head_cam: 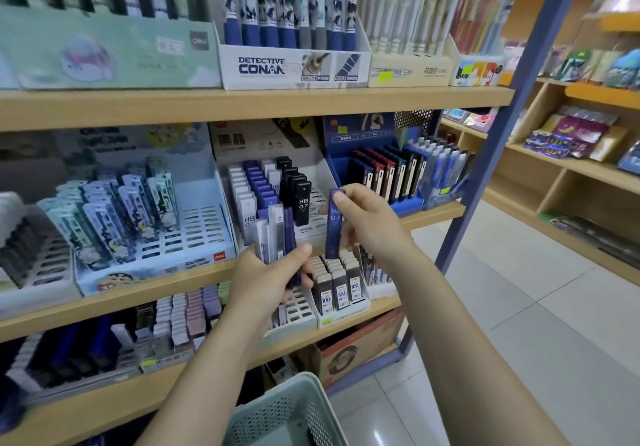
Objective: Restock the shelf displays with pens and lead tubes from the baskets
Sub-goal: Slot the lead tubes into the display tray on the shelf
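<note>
— Three wooden shelves (pixel 242 106) are filling the left, and pale floor tiles (pixel 519 290) are lying open to the right of the blue upright post (pixel 485 155).

— And the hands?

— The right hand (pixel 367 224) is pinching one blue lead tube (pixel 334 227) upright in front of the white display box (pixel 325 175). The left hand (pixel 266 272) is gripping a bundle of tubes (pixel 277 231). A green basket (pixel 291 414) is sitting below, by the bottom edge.

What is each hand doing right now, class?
Left hand: grips a bunch of lead tubes.
Right hand: pinches a single dark blue lead tube, held upright.
</note>
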Action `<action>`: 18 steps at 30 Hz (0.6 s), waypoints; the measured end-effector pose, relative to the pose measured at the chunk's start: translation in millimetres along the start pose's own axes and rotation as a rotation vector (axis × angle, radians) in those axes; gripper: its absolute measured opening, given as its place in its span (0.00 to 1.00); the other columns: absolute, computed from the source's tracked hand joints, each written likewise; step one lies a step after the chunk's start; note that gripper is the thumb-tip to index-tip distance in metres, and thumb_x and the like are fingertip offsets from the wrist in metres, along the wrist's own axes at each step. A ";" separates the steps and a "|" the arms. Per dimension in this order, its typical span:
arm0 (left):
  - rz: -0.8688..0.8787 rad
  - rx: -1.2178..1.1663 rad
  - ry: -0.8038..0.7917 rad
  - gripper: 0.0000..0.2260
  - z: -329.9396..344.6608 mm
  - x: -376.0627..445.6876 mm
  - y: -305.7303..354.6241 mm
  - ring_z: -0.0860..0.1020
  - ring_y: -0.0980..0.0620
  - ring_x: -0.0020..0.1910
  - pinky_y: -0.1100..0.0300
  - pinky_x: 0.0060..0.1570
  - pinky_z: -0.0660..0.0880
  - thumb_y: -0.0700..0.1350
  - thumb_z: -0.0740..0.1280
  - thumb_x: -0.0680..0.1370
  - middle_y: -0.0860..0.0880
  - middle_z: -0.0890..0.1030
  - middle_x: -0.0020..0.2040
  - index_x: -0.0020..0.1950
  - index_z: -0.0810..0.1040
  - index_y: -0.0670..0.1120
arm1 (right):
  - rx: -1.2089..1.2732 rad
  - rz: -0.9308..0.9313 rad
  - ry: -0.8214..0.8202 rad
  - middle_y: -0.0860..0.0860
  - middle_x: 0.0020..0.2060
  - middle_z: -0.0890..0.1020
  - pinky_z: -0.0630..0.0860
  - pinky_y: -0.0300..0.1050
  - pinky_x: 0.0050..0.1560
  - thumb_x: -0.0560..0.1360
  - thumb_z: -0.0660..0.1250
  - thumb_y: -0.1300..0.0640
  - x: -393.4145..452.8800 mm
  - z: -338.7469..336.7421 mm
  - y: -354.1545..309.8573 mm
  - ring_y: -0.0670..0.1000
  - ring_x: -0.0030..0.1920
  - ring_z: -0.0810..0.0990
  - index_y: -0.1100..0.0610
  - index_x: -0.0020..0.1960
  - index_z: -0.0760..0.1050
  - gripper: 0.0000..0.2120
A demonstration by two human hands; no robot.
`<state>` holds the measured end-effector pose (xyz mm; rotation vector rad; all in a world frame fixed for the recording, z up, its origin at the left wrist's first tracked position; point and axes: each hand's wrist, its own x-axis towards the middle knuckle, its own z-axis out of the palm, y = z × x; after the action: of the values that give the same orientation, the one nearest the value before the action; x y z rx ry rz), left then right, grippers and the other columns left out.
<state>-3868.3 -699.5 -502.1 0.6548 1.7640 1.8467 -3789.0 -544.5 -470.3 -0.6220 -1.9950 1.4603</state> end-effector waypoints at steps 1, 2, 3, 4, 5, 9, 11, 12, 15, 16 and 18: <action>0.004 0.028 0.009 0.07 -0.7 -0.2 0.1 0.82 0.49 0.34 0.57 0.35 0.72 0.45 0.72 0.78 0.45 0.85 0.36 0.41 0.80 0.45 | -0.085 -0.007 -0.021 0.64 0.42 0.82 0.70 0.41 0.29 0.84 0.59 0.52 1.5 2.8 4.8 0.51 0.26 0.73 0.58 0.49 0.74 0.11; 0.011 0.055 0.014 0.07 -0.9 -0.4 -0.1 0.82 0.50 0.34 0.57 0.35 0.72 0.45 0.72 0.78 0.45 0.85 0.36 0.41 0.80 0.46 | -0.144 -0.013 -0.042 0.65 0.44 0.82 0.70 0.41 0.28 0.84 0.59 0.51 1.5 5.9 8.5 0.51 0.26 0.73 0.58 0.50 0.73 0.11; 0.020 0.075 0.019 0.06 -0.6 -0.7 -0.4 0.82 0.52 0.32 0.59 0.34 0.72 0.45 0.72 0.78 0.46 0.85 0.36 0.42 0.80 0.47 | -0.184 -0.017 -0.056 0.64 0.42 0.81 0.71 0.41 0.28 0.84 0.58 0.51 1.1 8.4 11.2 0.50 0.26 0.73 0.58 0.51 0.73 0.11; 0.025 0.089 0.022 0.05 -0.5 -1.0 -0.9 0.81 0.53 0.32 0.61 0.32 0.73 0.44 0.71 0.78 0.47 0.85 0.37 0.43 0.80 0.47 | -0.211 -0.022 -0.061 0.60 0.38 0.79 0.72 0.42 0.29 0.85 0.58 0.51 0.0 10.2 12.1 0.49 0.27 0.73 0.58 0.51 0.72 0.11; 0.023 0.097 0.022 0.05 -0.6 -1.3 -1.6 0.81 0.53 0.31 0.62 0.31 0.72 0.44 0.71 0.79 0.48 0.85 0.37 0.44 0.80 0.46 | -0.226 -0.031 -0.057 0.55 0.34 0.76 0.72 0.41 0.29 0.85 0.58 0.51 -1.4 11.2 11.4 0.48 0.27 0.73 0.57 0.51 0.72 0.11; 0.003 0.116 0.010 0.04 -0.9 -3.7 -4.0 0.81 0.52 0.32 0.59 0.33 0.73 0.44 0.71 0.79 0.48 0.85 0.37 0.46 0.80 0.46 | -0.235 -0.097 -0.023 0.51 0.33 0.73 0.72 0.41 0.32 0.85 0.57 0.52 -3.0 10.1 13.4 0.49 0.31 0.71 0.57 0.49 0.70 0.10; -0.009 0.125 0.005 0.04 0.5 -6.8 -5.3 0.81 0.53 0.31 0.61 0.32 0.74 0.44 0.71 0.79 0.48 0.85 0.36 0.45 0.80 0.45 | -0.232 -0.112 -0.010 0.49 0.32 0.72 0.71 0.40 0.33 0.85 0.58 0.52 -3.5 8.5 18.0 0.49 0.31 0.71 0.54 0.47 0.69 0.10; -0.013 0.118 0.004 0.05 1.7 -8.5 -5.9 0.81 0.54 0.30 0.64 0.30 0.74 0.44 0.71 0.79 0.48 0.85 0.35 0.45 0.81 0.44 | -0.219 -0.112 -0.013 0.50 0.32 0.72 0.71 0.38 0.32 0.85 0.58 0.52 -3.8 8.3 20.0 0.49 0.31 0.71 0.53 0.47 0.69 0.09; -0.013 0.110 0.008 0.05 5.4 -11.5 -7.5 0.80 0.52 0.31 0.66 0.27 0.73 0.43 0.71 0.78 0.48 0.85 0.36 0.44 0.80 0.44 | -0.188 -0.124 -0.048 0.52 0.35 0.73 0.72 0.37 0.30 0.85 0.58 0.52 -4.3 9.3 20.4 0.49 0.32 0.72 0.52 0.47 0.69 0.09; -0.016 0.114 0.010 0.04 6.5 -12.2 -7.8 0.80 0.52 0.31 0.64 0.28 0.73 0.44 0.71 0.78 0.48 0.85 0.36 0.45 0.80 0.44 | -0.182 -0.131 -0.058 0.52 0.36 0.74 0.73 0.39 0.31 0.85 0.58 0.52 -4.1 9.3 20.7 0.50 0.32 0.73 0.51 0.47 0.70 0.09; -0.027 0.100 0.018 0.05 9.2 -13.5 -8.1 0.80 0.51 0.31 0.62 0.30 0.74 0.44 0.71 0.78 0.47 0.84 0.35 0.46 0.80 0.44 | -0.177 -0.142 -0.067 0.49 0.33 0.73 0.73 0.42 0.32 0.85 0.58 0.51 -4.2 7.3 21.1 0.48 0.30 0.73 0.49 0.46 0.70 0.09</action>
<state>-3851.9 -701.0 -509.9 0.6513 1.8776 1.7607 -3790.5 -546.2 -492.9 -0.4980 -2.1894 1.2456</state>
